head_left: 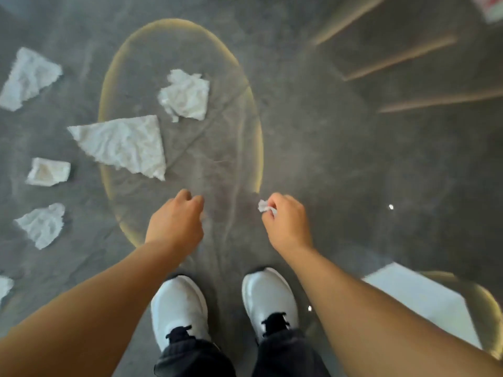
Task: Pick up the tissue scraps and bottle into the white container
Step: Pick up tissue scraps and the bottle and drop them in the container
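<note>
From the head camera I look straight down at a grey floor with a faint yellowish oval ring marked on it. My right hand is curled closed, its fingertips pinching a small tissue scrap that pokes out at the thumb side. My left hand is loosely closed with the fingers bent under; I see nothing in it, though the palm is hidden from me. Both hands hang above the near end of the ring, a little apart from each other. Below them are my 2 white shoes with black laces and dark trouser cuffs. More tissue lies on the floor: a crumpled piece inside the ring, a large flat triangular piece lying across the ring's left edge, and 4 more out to the left, a wide one farthest up, a small folded one, a rumpled one nearer me, and a bit cut off by the frame edge. At the lower right, beside my right forearm, sits a white shape, blurred and partly cut off, which I take to be the container but cannot say for sure. Pale wooden bars slant across the upper right. I cannot find a bottle anywhere in this view.
</note>
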Demonstrator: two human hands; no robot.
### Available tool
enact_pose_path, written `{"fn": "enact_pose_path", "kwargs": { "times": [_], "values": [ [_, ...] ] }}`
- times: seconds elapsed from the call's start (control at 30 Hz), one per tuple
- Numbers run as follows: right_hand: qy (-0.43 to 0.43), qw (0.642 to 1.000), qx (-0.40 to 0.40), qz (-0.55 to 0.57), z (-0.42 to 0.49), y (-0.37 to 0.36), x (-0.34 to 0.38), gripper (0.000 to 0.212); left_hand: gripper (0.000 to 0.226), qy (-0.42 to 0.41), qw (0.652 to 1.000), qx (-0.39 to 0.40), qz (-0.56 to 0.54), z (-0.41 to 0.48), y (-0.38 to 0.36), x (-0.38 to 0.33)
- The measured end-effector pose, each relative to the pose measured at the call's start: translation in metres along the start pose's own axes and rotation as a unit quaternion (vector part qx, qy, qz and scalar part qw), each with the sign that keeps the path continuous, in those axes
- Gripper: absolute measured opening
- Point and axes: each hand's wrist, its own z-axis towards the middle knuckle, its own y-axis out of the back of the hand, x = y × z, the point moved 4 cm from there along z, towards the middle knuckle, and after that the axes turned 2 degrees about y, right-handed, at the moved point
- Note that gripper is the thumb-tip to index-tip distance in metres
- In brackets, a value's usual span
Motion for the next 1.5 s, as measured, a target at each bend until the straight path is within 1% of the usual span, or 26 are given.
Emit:
{"fn": "enact_pose_path", "kwargs": {
  "times": [0.07, 0.13, 0.2, 0.3, 0.37, 0.4, 0.47, 0.53, 0.57, 0.63, 0.67, 0.73, 0.87, 0.93, 1.03, 1.13, 1.2, 1.33, 1.5],
  "values": [
    [-0.080, 0.994, -0.070, 0.025, -0.037, 0.045, -0.049, 0.007, 0.006, -0.059, 0.998, 0.034, 0.010, -0.014, 0.002, -0.054],
    [-0.161, 0.977, -0.132, 0.044, -0.082, 0.088, -0.095, 0.004, 0.009, -0.115, 0.991, 0.064, 0.023, -0.033, 0.005, -0.117],
    [-0.235, 0.952, -0.185, 0.069, -0.135, 0.121, -0.136, 0.004, 0.014, -0.153, 0.984, 0.085, 0.017, -0.060, 0.008, -0.182],
    [-0.326, 0.906, -0.236, 0.129, -0.210, 0.144, -0.182, 0.003, 0.025, -0.197, 0.971, 0.137, -0.006, -0.108, 0.001, -0.270],
    [-0.357, 0.885, -0.261, 0.147, -0.246, 0.146, -0.202, 0.006, 0.032, -0.217, 0.962, 0.163, -0.013, -0.138, -0.010, -0.315],
    [-0.365, 0.880, -0.267, 0.147, -0.259, 0.143, -0.211, 0.005, 0.034, -0.225, 0.959, 0.170, -0.018, -0.151, -0.016, -0.332],
    [-0.375, 0.875, -0.270, 0.143, -0.279, 0.136, -0.227, 0.003, 0.037, -0.247, 0.951, 0.186, -0.020, -0.175, -0.032, -0.359],
    [-0.382, 0.873, -0.269, 0.138, -0.295, 0.127, -0.241, 0.011, 0.042, -0.277, 0.940, 0.202, 0.001, -0.194, -0.050, -0.374],
    [-0.386, 0.871, -0.268, 0.141, -0.301, 0.122, -0.247, 0.016, 0.050, -0.284, 0.934, 0.216, 0.012, -0.201, -0.060, -0.378],
    [-0.391, 0.869, -0.251, 0.167, -0.315, 0.114, -0.258, 0.029, 0.069, -0.269, 0.930, 0.250, 0.030, -0.214, -0.074, -0.383],
    [-0.390, 0.872, -0.234, 0.180, -0.323, 0.112, -0.262, 0.036, 0.073, -0.259, 0.931, 0.255, 0.036, -0.219, -0.076, -0.383],
    [-0.383, 0.884, -0.198, 0.182, -0.337, 0.114, -0.267, 0.043, 0.068, -0.252, 0.936, 0.241, 0.052, -0.223, -0.070, -0.383],
    [-0.389, 0.901, -0.115, 0.157, -0.358, 0.136, -0.263, 0.038, 0.056, -0.224, 0.943, 0.220, 0.112, -0.216, -0.032, -0.362],
    [-0.362, 0.922, -0.043, 0.127, -0.354, 0.152, -0.249, 0.037, 0.052, -0.203, 0.944, 0.217, 0.146, -0.204, -0.001, -0.344],
    [-0.317, 0.943, 0.021, 0.100, -0.332, 0.182, -0.216, 0.039, 0.045, -0.169, 0.948, 0.192, 0.188, -0.179, 0.056, -0.310],
    [-0.277, 0.958, 0.044, 0.066, -0.296, 0.216, -0.175, 0.036, 0.043, -0.108, 0.966, 0.155, 0.179, -0.152, 0.116, -0.275],
    [-0.248, 0.966, 0.042, 0.064, -0.270, 0.234, -0.144, 0.032, 0.042, -0.074, 0.973, 0.139, 0.169, -0.136, 0.152, -0.252],
    [-0.221, 0.971, 0.046, 0.076, -0.212, 0.269, -0.071, 0.026, 0.039, -0.009, 0.981, 0.138, 0.139, -0.110, 0.208, -0.206],
    [-0.190, 0.977, 0.059, 0.071, -0.131, 0.284, 0.015, 0.024, 0.039, 0.064, 0.989, 0.125, 0.037, -0.081, 0.246, -0.149]
  ]
}}
